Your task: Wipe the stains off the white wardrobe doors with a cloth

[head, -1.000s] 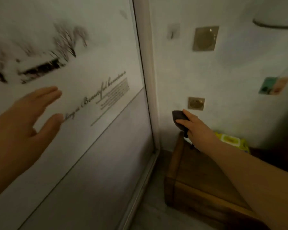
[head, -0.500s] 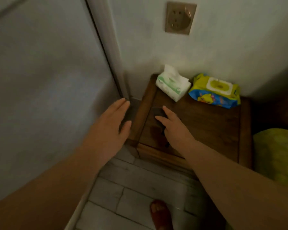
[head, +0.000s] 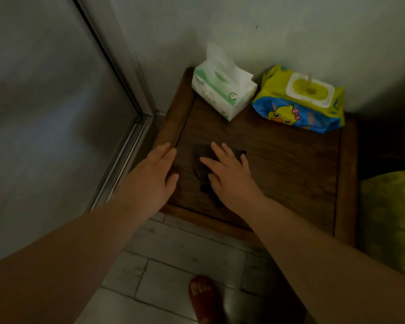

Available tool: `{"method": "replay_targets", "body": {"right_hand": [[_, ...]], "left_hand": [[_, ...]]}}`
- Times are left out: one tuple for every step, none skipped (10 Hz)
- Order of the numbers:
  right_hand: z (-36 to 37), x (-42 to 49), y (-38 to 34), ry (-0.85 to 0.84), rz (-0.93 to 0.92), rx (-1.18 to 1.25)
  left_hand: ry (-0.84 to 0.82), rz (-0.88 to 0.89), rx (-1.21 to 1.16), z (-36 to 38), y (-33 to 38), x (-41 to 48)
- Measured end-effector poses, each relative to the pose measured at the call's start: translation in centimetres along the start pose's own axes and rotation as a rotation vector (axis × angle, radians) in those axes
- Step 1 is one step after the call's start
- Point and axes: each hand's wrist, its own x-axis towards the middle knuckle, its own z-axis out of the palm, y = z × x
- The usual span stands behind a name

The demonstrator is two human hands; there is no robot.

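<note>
A dark cloth (head: 199,169) lies flat on the wooden nightstand (head: 285,164). My right hand (head: 229,176) rests flat on top of it with the fingers spread, covering most of it. My left hand (head: 154,176) hovers open over the nightstand's left edge, just left of the cloth and not touching it. The white wardrobe door (head: 45,108) fills the left side of the view, with its metal frame and floor track (head: 124,157) running down beside the nightstand.
A green-and-white tissue pack (head: 222,92) and a yellow-blue wet-wipe pack (head: 299,101) sit at the back of the nightstand against the wall. A green cushion (head: 391,218) lies at the right. My foot in a red sandal (head: 204,298) stands on the tiled floor.
The view dropped from the wardrobe door to the nightstand. My right hand brought the cloth down onto the nightstand and flattened over it. My left hand left the door and came beside it.
</note>
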Motion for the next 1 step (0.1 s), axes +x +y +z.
{"method": "replay_targets", "body": {"right_hand": [[-2.52, 0.3, -0.75, 0.088, 0.008, 0.098]], "left_hand": [[0.007, 0.008, -0.041, -1.55, 0.62, 0.25]]}}
